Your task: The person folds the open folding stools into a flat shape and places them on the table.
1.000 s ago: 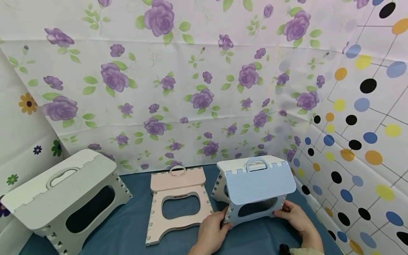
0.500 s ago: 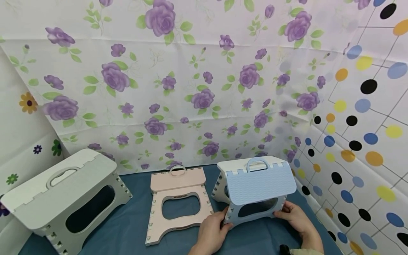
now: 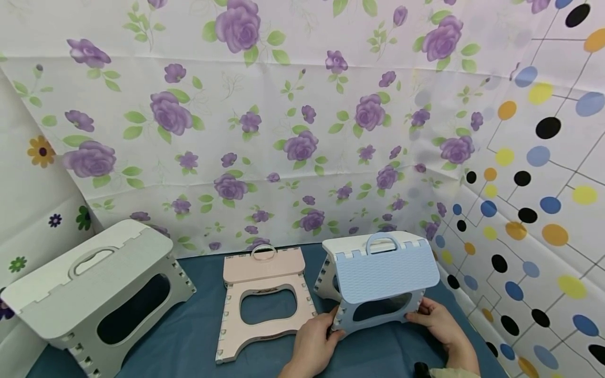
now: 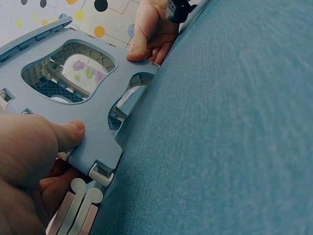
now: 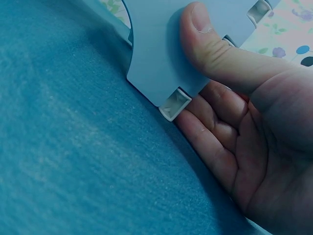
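Blue stool (image 3: 387,273) stands unfolded on the counter (image 3: 181,336), between the folded pink stool (image 3: 264,268) and the dotted curtain (image 3: 534,210). From my end I see the left hand (image 3: 312,342) pinching it low at the front left, fingers drawn in close — the right hand (image 3: 439,323) grips the front right likewise, thumb in front. Farther left I make out a grey stool (image 3: 118,273).

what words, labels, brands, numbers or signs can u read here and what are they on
None: no readable text in any view.
Blue stool, pink stool, gray stool: no legible lettering.
Floral sheet, dotted sheet: only printed patterns.
Black device by the right hand: any marking is too small to read.
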`<state>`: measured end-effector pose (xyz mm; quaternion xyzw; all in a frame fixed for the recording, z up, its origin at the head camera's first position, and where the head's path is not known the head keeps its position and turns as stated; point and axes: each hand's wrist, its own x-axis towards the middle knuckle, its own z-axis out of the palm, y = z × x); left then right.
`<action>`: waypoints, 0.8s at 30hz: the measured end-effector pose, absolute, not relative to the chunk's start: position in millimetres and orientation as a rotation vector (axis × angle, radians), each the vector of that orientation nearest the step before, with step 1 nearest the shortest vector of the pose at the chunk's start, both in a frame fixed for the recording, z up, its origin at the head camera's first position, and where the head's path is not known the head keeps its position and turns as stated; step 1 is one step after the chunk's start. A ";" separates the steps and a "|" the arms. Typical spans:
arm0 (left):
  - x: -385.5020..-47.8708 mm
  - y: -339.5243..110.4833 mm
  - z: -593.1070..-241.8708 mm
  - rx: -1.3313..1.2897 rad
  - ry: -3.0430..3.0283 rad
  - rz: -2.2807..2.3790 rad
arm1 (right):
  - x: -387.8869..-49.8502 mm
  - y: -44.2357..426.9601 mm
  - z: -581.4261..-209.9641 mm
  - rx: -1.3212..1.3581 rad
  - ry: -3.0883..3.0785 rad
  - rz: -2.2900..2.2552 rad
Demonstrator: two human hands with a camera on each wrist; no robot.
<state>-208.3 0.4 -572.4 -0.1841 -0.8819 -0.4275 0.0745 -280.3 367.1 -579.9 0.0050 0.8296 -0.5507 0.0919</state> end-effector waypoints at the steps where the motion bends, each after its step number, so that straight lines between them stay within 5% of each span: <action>1: -208.5 0.4 -572.7 -0.553 -2.644 -1.286 | -280.2 367.2 -579.7 0.010 2.466 -1.632; 24: -210.1 0.9 -570.3 -0.546 -2.670 -1.280 | -280.5 367.7 -579.0 0.021 2.468 -1.618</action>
